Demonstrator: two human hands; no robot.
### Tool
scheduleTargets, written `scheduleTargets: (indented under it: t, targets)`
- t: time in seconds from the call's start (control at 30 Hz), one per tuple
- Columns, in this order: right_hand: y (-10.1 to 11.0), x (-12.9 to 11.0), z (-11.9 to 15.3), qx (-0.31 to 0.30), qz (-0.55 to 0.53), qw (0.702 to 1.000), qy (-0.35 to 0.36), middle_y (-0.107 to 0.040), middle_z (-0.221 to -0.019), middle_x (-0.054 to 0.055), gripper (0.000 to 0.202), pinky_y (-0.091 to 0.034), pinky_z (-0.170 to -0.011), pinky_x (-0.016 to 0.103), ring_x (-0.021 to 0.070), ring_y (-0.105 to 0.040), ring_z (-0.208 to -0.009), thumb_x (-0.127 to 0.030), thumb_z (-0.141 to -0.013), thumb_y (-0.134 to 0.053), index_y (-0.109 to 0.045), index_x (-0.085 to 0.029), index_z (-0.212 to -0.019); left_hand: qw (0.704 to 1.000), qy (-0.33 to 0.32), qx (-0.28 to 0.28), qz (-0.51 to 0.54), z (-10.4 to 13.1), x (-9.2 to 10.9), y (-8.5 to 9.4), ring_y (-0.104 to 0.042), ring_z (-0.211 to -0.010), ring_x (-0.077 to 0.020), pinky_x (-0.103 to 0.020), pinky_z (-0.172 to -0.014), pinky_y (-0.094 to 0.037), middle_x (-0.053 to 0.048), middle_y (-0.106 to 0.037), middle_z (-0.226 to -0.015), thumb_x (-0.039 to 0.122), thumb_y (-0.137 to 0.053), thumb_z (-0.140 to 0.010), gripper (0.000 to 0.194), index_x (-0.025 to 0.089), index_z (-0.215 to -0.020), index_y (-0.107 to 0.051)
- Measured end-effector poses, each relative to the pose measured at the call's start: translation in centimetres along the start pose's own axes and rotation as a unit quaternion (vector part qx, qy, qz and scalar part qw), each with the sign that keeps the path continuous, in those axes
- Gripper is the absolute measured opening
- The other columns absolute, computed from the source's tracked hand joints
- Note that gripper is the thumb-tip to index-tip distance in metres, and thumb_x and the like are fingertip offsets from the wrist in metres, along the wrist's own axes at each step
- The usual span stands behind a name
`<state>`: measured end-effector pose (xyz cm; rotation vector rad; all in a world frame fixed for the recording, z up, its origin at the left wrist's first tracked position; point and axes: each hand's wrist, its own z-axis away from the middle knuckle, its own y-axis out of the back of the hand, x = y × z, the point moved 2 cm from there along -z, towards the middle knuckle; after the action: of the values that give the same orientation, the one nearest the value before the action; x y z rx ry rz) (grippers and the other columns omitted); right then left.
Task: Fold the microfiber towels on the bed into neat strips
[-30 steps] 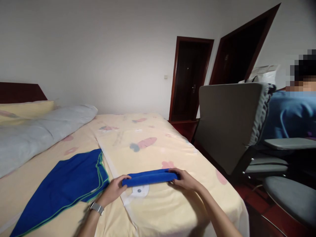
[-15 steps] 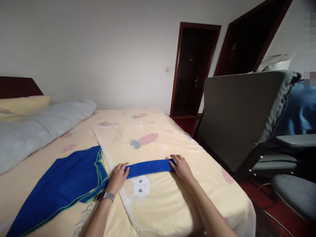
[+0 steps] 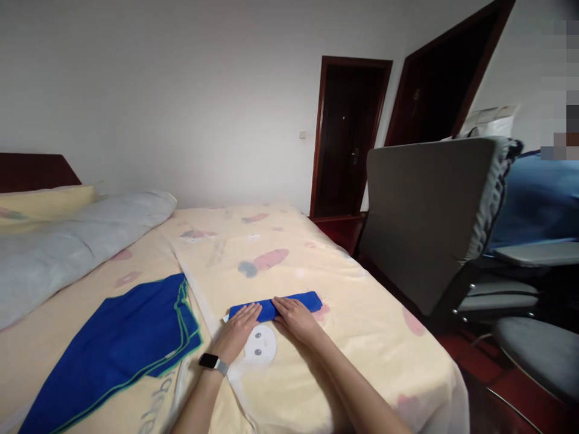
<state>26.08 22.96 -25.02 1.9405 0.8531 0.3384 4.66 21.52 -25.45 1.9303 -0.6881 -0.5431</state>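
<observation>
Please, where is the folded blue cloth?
In the head view, low and near the centre, the folded blue cloth lies on the bed, under the left hand and right hand, right of the green-edged cloth.

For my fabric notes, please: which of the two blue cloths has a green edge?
The wide blue cloth, lying spread out to the left, has it. The narrow folded cloth, under the left hand and right hand, shows no green.

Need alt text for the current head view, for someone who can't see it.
Two bare hands, the left hand and the right hand, rest on a folded strip of blue cloth on a bed with a cartoon-print sheet. A larger blue cloth with green edging lies to the left; a person in blue is partly visible at right.
</observation>
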Motion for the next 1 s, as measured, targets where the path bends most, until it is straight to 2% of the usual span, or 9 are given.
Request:
scheduleTargets:
  t: [0.13, 0.27, 0.43, 0.63, 0.73, 0.83, 0.9, 1.0]
  targets:
    - [0.0, 3.2, 1.7, 0.032, -0.001, 0.999, 0.009, -0.059, -0.133, 0.012, 0.049, -0.048, -0.104, 0.043, 0.0255, -0.056, -0.123, -0.019, -0.089, -0.066, -0.053, -0.017, -0.137, 1.0, 0.019, -0.013, 0.008, 1.2, -1.6, 0.4, -0.049, -0.133, -0.0214, -0.04, -0.109, -0.045, -0.01, -0.052, -0.145, 0.024, -0.044, -0.099, 0.048, 0.02, -0.146, -0.038]
    - [1.0, 5.9, 4.4, 0.045, 0.031, 0.998, 0.009, -0.059, -0.133, 0.012, 0.047, -0.048, -0.105, 0.044, 0.0263, -0.057, -0.122, -0.019, -0.092, -0.06, -0.052, -0.018, -0.138, 0.999, 0.027, -0.022, 0.014, 2.4, -2.6, 0.0, -0.045, -0.136, -0.0212, -0.043, -0.112, -0.041, -0.009, -0.046, -0.149, 0.021, -0.042, -0.098, 0.053, 0.022, -0.15, -0.032]
    - [1.4, 7.2, 6.2, 0.03, 0.046, 0.998, 0.029, -0.054, -0.139, 0.01, 0.049, -0.047, -0.107, 0.043, 0.0237, -0.053, -0.127, -0.011, -0.094, -0.049, -0.046, -0.019, -0.143, 0.999, 0.031, -0.028, 0.005, 3.5, -3.4, -0.3, -0.044, -0.137, -0.0195, -0.041, -0.114, -0.039, -0.007, -0.046, -0.15, 0.012, -0.038, -0.096, 0.055, 0.023, -0.149, -0.033]
    - [2.2, 8.4, 6.4, 0.034, 0.006, 0.999, 0.001, -0.059, -0.134, 0.007, 0.042, -0.048, -0.107, 0.04, 0.0232, -0.056, -0.123, -0.014, -0.094, -0.052, -0.055, -0.02, -0.136, 0.998, 0.05, -0.034, 0.014, 4.1, -4.0, 0.8, -0.049, -0.133, -0.0193, -0.039, -0.113, -0.042, -0.005, -0.05, -0.147, 0.019, -0.039, -0.098, 0.049, 0.024, -0.146, -0.04]
    - [3.6, 7.7, 5.4, 0.016, 0.012, 1.0, -0.006, -0.06, -0.132, 0.01, 0.041, -0.047, -0.107, 0.044, 0.0269, -0.055, -0.124, -0.023, -0.094, -0.057, -0.057, -0.017, -0.134, 0.998, 0.053, -0.021, -0.004, 3.2, -3.4, 2.2, -0.053, -0.13, -0.0215, -0.042, -0.111, -0.043, -0.007, -0.055, -0.142, 0.031, -0.044, -0.099, 0.046, 0.023, -0.144, -0.044]
    - [4.1, 5.0, 3.0, 0.004, 0.025, 1.0, 0.019, -0.054, -0.139, 0.013, 0.048, -0.042, -0.11, 0.048, 0.0281, -0.049, -0.13, -0.029, -0.096, -0.057, -0.049, -0.015, -0.141, 0.999, 0.032, 0.012, -0.019, 0.8, -1.5, 3.3, -0.049, -0.133, -0.0226, -0.043, -0.112, -0.041, -0.008, -0.053, -0.144, 0.036, -0.044, -0.099, 0.047, 0.022, -0.144, -0.042]
    - [3.2, 2.7, 1.1, -0.005, 0.019, 0.999, 0.046, -0.05, -0.142, 0.014, 0.051, -0.039, -0.112, 0.046, 0.0264, -0.045, -0.134, -0.031, -0.097, -0.055, -0.045, -0.014, -0.144, 1.0, 0.004, 0.026, -0.014, -1.1, -0.1, 2.8, -0.047, -0.134, -0.0226, -0.043, -0.112, -0.041, -0.01, -0.053, -0.145, 0.033, -0.042, -0.1, 0.046, 0.02, -0.145, -0.041]
    - [0.7, 0.6, -0.8, -0.02, 0.01, 0.999, 0.049, -0.049, -0.143, 0.017, 0.052, -0.041, -0.111, 0.043, 0.0264, -0.045, -0.133, -0.033, -0.098, -0.053, -0.044, -0.009, -0.143, 0.999, -0.022, 0.029, 0.001, -3.0, 0.9, 0.9, -0.052, -0.131, -0.0238, -0.043, -0.109, -0.044, -0.013, -0.057, -0.14, 0.029, -0.041, -0.101, 0.044, 0.018, -0.143, -0.043]
